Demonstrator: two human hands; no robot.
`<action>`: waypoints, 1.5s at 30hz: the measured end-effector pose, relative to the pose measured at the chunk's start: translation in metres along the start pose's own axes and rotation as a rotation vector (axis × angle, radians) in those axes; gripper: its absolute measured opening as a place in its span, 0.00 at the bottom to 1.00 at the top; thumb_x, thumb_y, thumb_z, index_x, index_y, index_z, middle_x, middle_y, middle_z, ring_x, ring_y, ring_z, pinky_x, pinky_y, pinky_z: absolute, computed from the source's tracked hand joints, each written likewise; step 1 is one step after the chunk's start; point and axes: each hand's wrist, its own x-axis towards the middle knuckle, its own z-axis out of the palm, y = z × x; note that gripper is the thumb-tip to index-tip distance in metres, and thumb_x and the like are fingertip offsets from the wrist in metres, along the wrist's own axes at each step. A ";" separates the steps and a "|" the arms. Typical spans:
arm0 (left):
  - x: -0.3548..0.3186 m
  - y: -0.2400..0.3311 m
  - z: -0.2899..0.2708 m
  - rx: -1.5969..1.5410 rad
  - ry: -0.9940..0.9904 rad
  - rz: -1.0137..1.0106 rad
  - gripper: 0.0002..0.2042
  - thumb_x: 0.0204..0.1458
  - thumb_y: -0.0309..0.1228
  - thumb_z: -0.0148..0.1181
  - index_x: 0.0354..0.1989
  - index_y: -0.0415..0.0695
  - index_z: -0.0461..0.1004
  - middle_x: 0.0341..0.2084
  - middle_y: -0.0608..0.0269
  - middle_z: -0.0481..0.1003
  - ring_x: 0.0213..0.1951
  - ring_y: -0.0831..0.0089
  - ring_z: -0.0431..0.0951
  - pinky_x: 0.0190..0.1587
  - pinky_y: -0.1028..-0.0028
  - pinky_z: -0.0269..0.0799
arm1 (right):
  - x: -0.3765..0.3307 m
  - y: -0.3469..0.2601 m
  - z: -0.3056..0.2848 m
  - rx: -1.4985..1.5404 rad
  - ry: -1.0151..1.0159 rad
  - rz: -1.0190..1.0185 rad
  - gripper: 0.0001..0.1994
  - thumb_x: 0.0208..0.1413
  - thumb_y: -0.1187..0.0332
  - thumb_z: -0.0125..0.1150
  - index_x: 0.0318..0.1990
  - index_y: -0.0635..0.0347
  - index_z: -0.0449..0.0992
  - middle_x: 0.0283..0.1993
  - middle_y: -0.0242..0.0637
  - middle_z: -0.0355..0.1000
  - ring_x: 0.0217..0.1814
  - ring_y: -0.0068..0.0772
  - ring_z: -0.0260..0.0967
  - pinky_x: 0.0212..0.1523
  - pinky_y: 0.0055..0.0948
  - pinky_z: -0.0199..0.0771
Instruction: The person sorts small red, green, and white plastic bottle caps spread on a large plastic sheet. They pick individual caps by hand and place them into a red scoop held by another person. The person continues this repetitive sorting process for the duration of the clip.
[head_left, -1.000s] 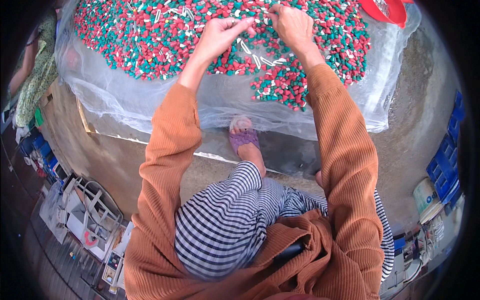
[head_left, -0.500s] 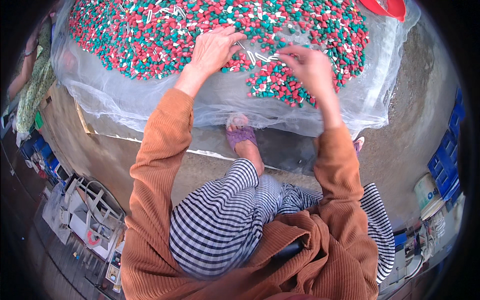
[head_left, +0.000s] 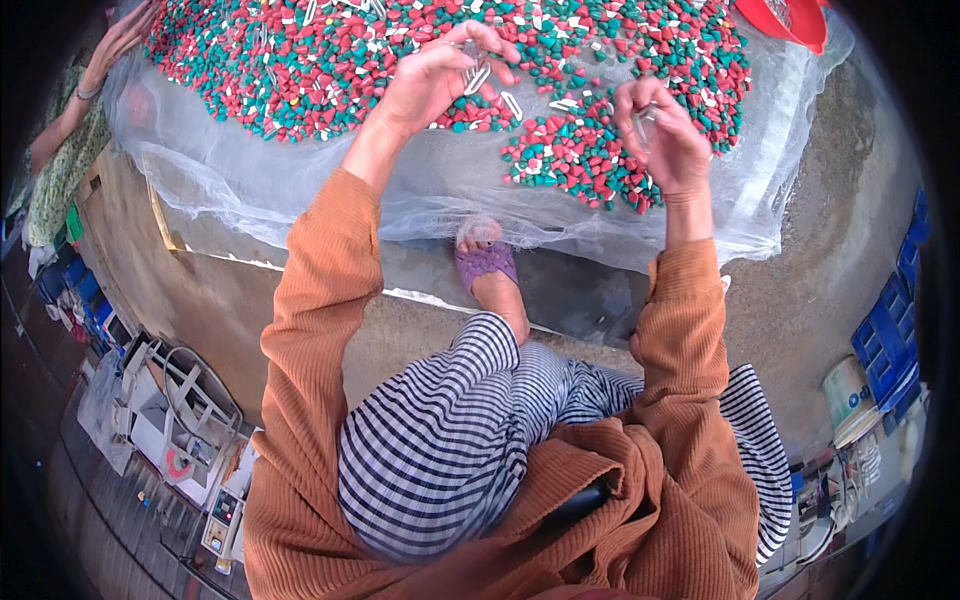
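Note:
Small red, green and white pieces [head_left: 300, 90] lie spread in a broad heap on a sheer white net cloth [head_left: 290, 205]. My left hand [head_left: 420, 85] is raised over the front of the heap, palm turned partly up, its curled fingers around thin white oblong pieces [head_left: 477, 78]. To the right, my right hand [head_left: 672, 145] is also lifted, fingers curled in on a slim whitish strip [head_left: 645, 122], partly hidden by them. Between my hands, a white oblong loop [head_left: 512, 106] and another pale strip [head_left: 563, 104] lie on the coloured pieces.
Another person's hand [head_left: 125, 40] reaches to the heap's far left edge. A red bowl [head_left: 790, 20] stands at the back right. My foot in a purple sandal [head_left: 486, 265] rests at the net's front edge. Blue crates [head_left: 890, 330] stand at right; a pale frame [head_left: 180, 400] is at left.
Both hands have lifted and drawn apart, the right one moving right, and turned their palms up. White strips have left the heap into my fingers. The other person's hand has come in at left.

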 end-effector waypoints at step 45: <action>-0.052 -0.056 0.018 1.166 -0.148 -0.136 0.07 0.51 0.38 0.64 0.33 0.50 0.79 0.17 0.68 0.72 0.21 0.78 0.67 0.28 0.74 0.64 | 0.021 0.056 0.010 -2.103 -0.016 -0.164 0.04 0.50 0.73 0.52 0.32 0.62 0.69 0.18 0.45 0.71 0.24 0.48 0.74 0.21 0.42 0.70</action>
